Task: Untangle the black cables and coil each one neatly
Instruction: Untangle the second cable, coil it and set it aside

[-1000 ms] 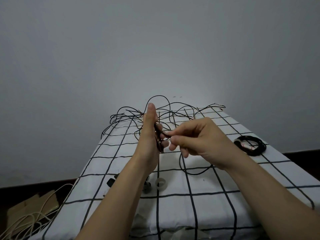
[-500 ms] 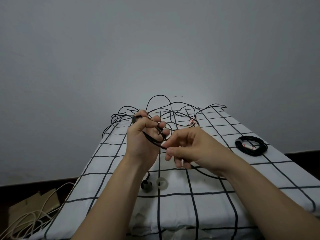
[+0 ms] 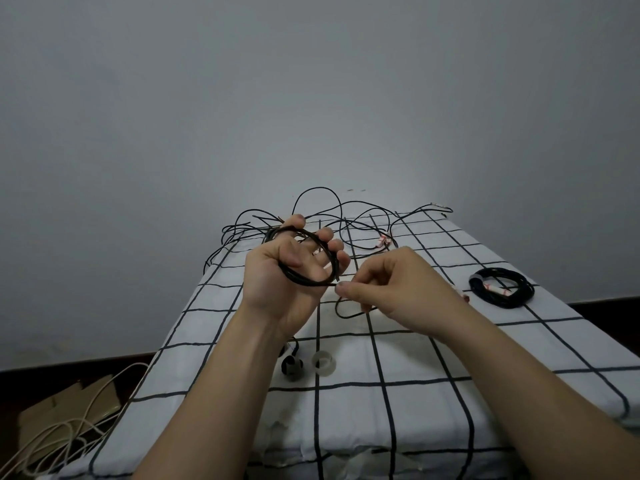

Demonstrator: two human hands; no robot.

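My left hand (image 3: 287, 275) is raised over the table, palm toward me, with a small coil of black cable (image 3: 311, 258) looped around its fingers and held by them. My right hand (image 3: 391, 289) pinches the free run of that same cable just right of the coil; a slack loop (image 3: 349, 311) hangs below it. A tangle of black cables (image 3: 346, 220) lies at the table's far end. One finished black coil (image 3: 502, 287) with white-and-red tags lies at the right.
The table has a white cloth with a black grid (image 3: 415, 358). A black tape roll (image 3: 292, 367) and a clear tape roll (image 3: 323, 363) lie near the front middle. Cream cables (image 3: 59, 434) and cardboard (image 3: 69, 407) are on the floor at the left.
My left hand has turned from edge-on to palm toward me, with the coil now wound around its fingers. My right hand stays beside it, feeding cable, and the slack loop has shortened.
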